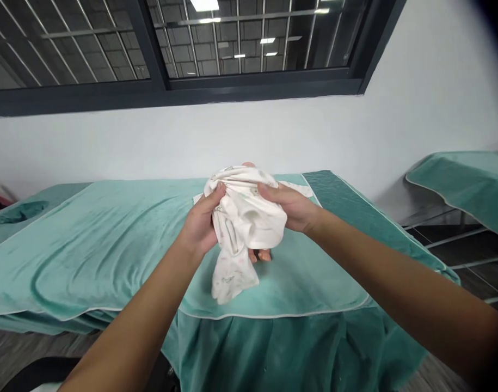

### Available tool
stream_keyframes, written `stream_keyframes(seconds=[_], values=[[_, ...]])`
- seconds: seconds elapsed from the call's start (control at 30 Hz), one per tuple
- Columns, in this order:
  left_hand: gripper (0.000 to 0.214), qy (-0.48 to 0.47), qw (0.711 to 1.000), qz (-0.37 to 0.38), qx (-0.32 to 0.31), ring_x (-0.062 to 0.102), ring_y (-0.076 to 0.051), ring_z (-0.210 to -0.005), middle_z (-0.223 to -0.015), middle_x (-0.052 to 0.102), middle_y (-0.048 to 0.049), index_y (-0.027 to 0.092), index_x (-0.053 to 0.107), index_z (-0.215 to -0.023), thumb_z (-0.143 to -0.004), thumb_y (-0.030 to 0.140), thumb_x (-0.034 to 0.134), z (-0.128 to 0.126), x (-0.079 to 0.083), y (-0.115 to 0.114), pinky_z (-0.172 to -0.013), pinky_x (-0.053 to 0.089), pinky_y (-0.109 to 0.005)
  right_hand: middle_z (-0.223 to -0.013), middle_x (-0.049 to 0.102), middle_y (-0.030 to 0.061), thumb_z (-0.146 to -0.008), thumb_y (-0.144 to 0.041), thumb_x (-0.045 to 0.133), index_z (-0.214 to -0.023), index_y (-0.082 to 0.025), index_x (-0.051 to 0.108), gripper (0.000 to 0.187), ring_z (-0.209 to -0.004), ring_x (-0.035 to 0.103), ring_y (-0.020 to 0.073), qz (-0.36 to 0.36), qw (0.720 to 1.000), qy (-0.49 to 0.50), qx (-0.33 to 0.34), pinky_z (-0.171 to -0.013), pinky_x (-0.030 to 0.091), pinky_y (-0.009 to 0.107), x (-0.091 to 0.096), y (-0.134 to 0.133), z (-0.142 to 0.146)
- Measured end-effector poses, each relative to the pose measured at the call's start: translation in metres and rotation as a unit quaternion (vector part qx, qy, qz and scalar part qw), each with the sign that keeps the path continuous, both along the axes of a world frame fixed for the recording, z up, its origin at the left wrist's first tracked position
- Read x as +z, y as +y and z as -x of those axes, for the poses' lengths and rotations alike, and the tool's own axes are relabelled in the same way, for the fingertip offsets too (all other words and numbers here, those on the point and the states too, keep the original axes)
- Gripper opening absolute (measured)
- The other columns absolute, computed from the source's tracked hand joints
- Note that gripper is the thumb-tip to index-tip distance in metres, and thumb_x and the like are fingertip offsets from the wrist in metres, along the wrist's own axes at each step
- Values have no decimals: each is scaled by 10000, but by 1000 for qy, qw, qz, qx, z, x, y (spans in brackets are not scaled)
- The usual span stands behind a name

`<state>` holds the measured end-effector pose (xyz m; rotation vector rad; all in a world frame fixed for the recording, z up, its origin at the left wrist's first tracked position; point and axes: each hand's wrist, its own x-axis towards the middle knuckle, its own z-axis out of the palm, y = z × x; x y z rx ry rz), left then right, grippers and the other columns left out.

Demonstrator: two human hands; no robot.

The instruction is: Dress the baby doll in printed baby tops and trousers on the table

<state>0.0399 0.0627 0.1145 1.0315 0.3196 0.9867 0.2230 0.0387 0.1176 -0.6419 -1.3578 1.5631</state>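
Note:
My left hand [202, 220] grips the left side of a bunched white baby garment [254, 218] with a small print, thumb on top. On the other side, my right hand [293, 204] pinches the same garment near its upper edge. One part of the cloth hangs down toward the bed. Below the garment show the small feet [260, 255] of a doll, and a bit of skin-coloured surface peeks out above it. Most of the doll is hidden by the cloth. A white sleeve-like strip [297, 188] lies behind my right hand.
A bed with a light green cover [110, 234] stretches across the view, with a darker green cloth [346, 201] along its right. Behind are a white wall [232, 136] and a barred window [249, 43]. At right stands a metal frame [461, 237] with green cloth.

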Motion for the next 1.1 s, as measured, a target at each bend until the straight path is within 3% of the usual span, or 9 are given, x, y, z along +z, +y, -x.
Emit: stream_keyframes(seconds=[0.1, 0.27, 0.43, 0.5, 0.63, 0.73, 0.83, 0.9, 1.1], values=[[420, 2, 999, 44, 0, 710, -270, -964, -959, 746, -78, 151, 645, -1178, -873, 438, 619, -10, -6, 1, -893, 561, -368, -774, 716, 42, -813, -525, 686, -1080, -182, 680, 435, -651, 659, 206, 16, 1000, 3, 21, -639, 539, 334, -13, 2, -5], [487, 115, 990, 74, -34, 715, -264, -840, -962, 740, -118, 136, 628, -1199, -808, 417, 702, -18, -36, 11, -767, 571, -378, -1064, 738, 73, -817, -395, 704, -1168, -184, 683, 410, -1012, 675, 246, 45, 994, 72, -63, -900, 523, 353, -48, 11, -27], [410, 318, 948, -10, 15, 690, -247, -852, -1020, 739, -116, 134, 670, -1103, -776, 379, 713, -25, -70, 21, -749, 535, -352, -1101, 734, 105, -771, -364, 760, -1152, -163, 702, 435, -971, 692, 239, 157, 986, 4, -63, -878, 521, 334, -107, -2, -44], [304, 419, 901, -103, 42, 679, -237, -876, -1012, 744, -94, 144, 694, -1026, -799, 343, 657, -30, -80, 21, -754, 515, -322, -1070, 741, 115, -752, -389, 778, -1122, -149, 714, 445, -921, 700, 233, 196, 977, -42, -74, -836, 526, 326, -129, -13, -46], [254, 611, 736, -290, 20, 672, -254, -932, -1023, 741, -105, 165, 705, -945, -841, 294, 513, -40, -93, 15, -769, 489, -319, -1079, 738, 101, -763, -435, 754, -1143, -162, 706, 471, -952, 687, 246, 219, 967, -92, -92, -854, 521, 350, -163, -30, -44], [266, 646, 691, -324, 2, 668, -272, -989, -1077, 730, -129, 167, 706, -977, -809, 237, 512, -45, -100, 10, -813, 478, -334, -1060, 743, 84, -771, -480, 716, -1094, -169, 725, 448, -974, 673, 280, 184, 958, -169, -144, -867, 513, 387, -177, -34, -39], [285, 648, 688, -327, -9, 664, -279, -1011, -1098, 727, -123, 178, 708, -1008, -805, 243, 519, -45, -103, 8, -826, 475, -341, -1037, 746, 76, -788, -528, 671, -1049, -178, 738, 443, -1027, 650, 311, 129, 946, -234, -182, -891, 497, 413, -182, -30, -34], [291, 635, 705, -315, -20, 665, -274, -994, -1076, 733, -108, 186, 712, -1022, -822, 278, 521, -44, -102, 8, -822, 479, -341, -1040, 743, 76, -802, -549, 650, -1058, -182, 730, 455, -1051, 638, 310, 101, 949, -227, -193, -913, 485, 414, -182, -27, -32], [382, 480, 868, -122, -42, 651, -255, -976, -1062, 721, -85, 171, 690, -1076, -802, 433, 641, -32, -95, 6, -811, 500, -338, -1093, 721, 80, -798, -476, 691, -1062, -191, 684, 388, -989, 657, 276, 112, 971, -36, -206, -891, 493, 391, -183, -28, -29]])
